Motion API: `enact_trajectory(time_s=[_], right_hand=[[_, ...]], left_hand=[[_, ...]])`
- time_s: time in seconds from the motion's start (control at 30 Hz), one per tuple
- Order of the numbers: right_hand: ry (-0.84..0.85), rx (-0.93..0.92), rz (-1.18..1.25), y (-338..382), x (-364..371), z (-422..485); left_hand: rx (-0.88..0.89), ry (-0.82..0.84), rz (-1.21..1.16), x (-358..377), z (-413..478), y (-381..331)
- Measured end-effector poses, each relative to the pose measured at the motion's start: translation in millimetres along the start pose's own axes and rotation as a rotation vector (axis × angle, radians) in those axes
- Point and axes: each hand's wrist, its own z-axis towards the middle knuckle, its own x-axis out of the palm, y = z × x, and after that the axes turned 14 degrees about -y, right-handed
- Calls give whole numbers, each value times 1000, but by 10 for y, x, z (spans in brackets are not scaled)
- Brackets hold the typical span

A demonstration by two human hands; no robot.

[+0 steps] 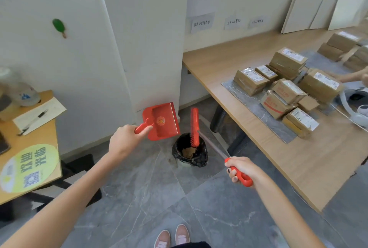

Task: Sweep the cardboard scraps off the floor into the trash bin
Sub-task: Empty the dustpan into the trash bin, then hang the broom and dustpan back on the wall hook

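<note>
Where they lie binned, cardboard scraps (188,152) look brown (ragged)

Red plastic dustpan (162,121), held by its short handle in the left hand (124,140), lifted clear of the floor just beyond the fingers, inner face with a round gold emblem turned toward the camera. Long red brush (194,126), red looped grip clasped in the right hand (240,169), grey metal shaft slanting away from the knuckles, head standing on end with bristles facing the dustpan, lower tip over the bin's mouth. Round trash bin (201,160) with crumpled black liner, on the floor ahead of both hands, between them. Brown lumps inside, probably cardboard scraps (188,152), below the brush head.
</note>
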Motion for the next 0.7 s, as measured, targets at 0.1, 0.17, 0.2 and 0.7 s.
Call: enact_trajectory(time_s=[0.1,0.17,0.2,0.7], right_hand=[[37,-42,-77,153,85,30],[67,-59,-135,258,155,77],[80,-63,-160,309,193,100],[322,25,-500,899,1484,598]], left_hand=[[-90,-25,-59,-184,124,126],[-132,-24,-71,-251,160,241],[-155,-18,-80,-275,167,301],[-328,-35,-17,-256,271,1086]])
